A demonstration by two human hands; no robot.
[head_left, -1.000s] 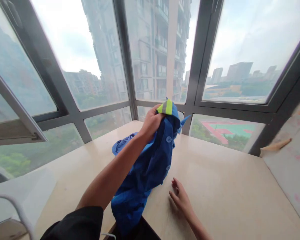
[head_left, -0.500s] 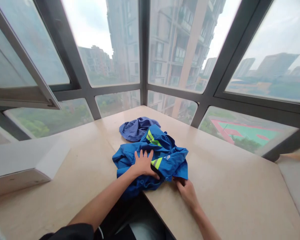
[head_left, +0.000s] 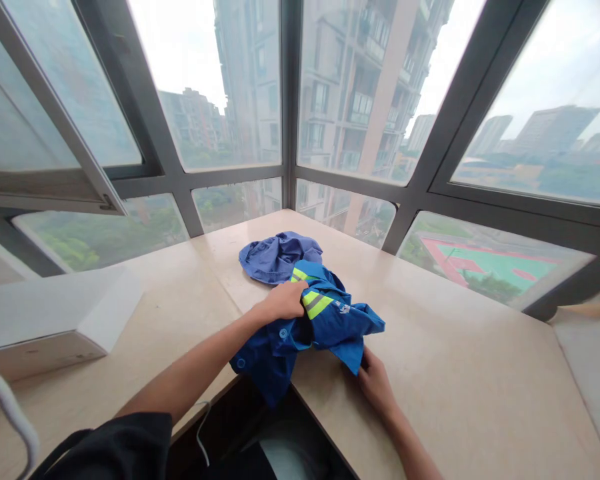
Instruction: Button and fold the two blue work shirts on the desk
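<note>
A crumpled blue work jacket [head_left: 333,320] with yellow-green and grey reflective stripes and round blue buttons lies on the tabletop. Its lower left part hangs over the table's front edge. My left hand [head_left: 286,300] is closed on the fabric near the stripes, its fingertips hidden in the folds. At the jacket's lower right corner, my right hand [head_left: 373,377] pinches the cloth edge, with the fingers partly behind it. Just beyond the jacket, a violet-blue cloth cap [head_left: 275,259] rests on the table, touching or overlapped by the jacket.
The beige tabletop [head_left: 460,373] runs into a window corner with grey frames [head_left: 289,100]. A white box [head_left: 50,313] stands at the left. A white cable [head_left: 17,413] curves at the lower left. Pale cloth or paper [head_left: 590,367] lies at the right edge.
My left hand has gone from lying spread on the jacket to gripping it, slightly farther away. The jacket's left part is gathered up and hangs lower in front. My right hand has shifted slightly.
</note>
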